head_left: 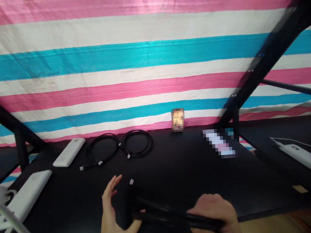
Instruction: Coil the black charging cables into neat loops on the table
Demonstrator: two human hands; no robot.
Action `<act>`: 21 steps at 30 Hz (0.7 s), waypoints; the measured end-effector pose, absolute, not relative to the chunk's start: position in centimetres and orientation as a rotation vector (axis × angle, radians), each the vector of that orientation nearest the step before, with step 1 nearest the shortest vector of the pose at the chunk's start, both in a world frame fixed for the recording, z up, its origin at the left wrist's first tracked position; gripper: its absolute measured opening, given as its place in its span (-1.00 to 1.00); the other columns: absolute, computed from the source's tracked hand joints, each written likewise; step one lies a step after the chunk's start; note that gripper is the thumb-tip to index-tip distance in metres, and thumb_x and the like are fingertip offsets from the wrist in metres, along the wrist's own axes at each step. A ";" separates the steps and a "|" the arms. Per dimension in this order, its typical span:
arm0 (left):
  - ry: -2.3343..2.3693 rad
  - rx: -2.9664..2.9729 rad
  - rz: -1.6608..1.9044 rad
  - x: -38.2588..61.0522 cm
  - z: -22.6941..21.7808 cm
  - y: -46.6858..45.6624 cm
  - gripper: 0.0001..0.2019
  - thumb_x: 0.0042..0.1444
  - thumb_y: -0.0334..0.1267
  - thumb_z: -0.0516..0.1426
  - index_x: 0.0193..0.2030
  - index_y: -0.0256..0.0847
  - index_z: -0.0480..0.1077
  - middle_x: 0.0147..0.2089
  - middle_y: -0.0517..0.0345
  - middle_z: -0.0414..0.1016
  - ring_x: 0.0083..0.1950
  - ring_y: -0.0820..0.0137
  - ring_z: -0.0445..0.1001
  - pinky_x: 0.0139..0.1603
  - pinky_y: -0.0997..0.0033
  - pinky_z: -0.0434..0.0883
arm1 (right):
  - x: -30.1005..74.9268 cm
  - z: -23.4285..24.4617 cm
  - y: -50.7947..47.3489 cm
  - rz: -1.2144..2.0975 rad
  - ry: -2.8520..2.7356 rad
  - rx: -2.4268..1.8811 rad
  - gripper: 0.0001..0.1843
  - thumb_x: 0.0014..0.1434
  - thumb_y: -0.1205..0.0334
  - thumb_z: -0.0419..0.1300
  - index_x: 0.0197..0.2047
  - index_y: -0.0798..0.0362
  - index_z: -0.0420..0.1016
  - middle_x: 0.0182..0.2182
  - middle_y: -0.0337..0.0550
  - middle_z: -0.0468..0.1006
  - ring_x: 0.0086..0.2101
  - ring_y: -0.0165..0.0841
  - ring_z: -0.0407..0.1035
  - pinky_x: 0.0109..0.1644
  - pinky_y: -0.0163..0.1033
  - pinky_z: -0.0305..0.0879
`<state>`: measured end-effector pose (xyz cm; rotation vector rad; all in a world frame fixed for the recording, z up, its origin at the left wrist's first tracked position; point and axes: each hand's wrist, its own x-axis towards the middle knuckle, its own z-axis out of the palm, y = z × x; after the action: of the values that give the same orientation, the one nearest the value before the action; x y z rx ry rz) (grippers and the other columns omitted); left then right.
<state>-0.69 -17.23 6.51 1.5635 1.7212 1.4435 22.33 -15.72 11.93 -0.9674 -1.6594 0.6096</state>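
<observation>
In my right hand [215, 214] is a bundled black cable [163, 216], its strands gathered in the closed fist and blurred by motion. The bundle stretches leftward over the near part of the black table [176, 176]. My left hand [116, 214] is open, with its fingers raised and spread apart from the thumb. The cable's left end lies by that thumb; whether they touch I cannot tell. A pale connector tip [131, 182] shows just above the bundle's left end.
Two coiled black cables [136, 131] lie at the back. White slabs like power banks [69, 152] rest at the left, near a curved white tube [15, 221]. A pixelated small item [177, 120] stands behind. On the right are a pixelated flat item [219, 145] and a white device [309, 158].
</observation>
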 end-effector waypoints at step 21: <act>1.153 0.638 1.300 -0.5 0.8 -14.2 -0.37 0.00 0.31 -0.03 -0.05 -0.16 0.45 -0.19 -0.10 0.58 -0.20 0.14 0.55 -0.19 0.14 0.38 | 20.9 9.7 -15.9 0.843 -1.197 -0.798 -0.80 -0.05 0.02 0.35 -0.58 -0.09 0.58 -0.80 -0.27 0.32 -0.74 -0.47 0.17 -0.67 -0.33 0.10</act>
<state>-0.52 -14.15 0.85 0.6377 1.1535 1.2999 20.88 -15.91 9.71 -0.7983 -1.1970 0.8432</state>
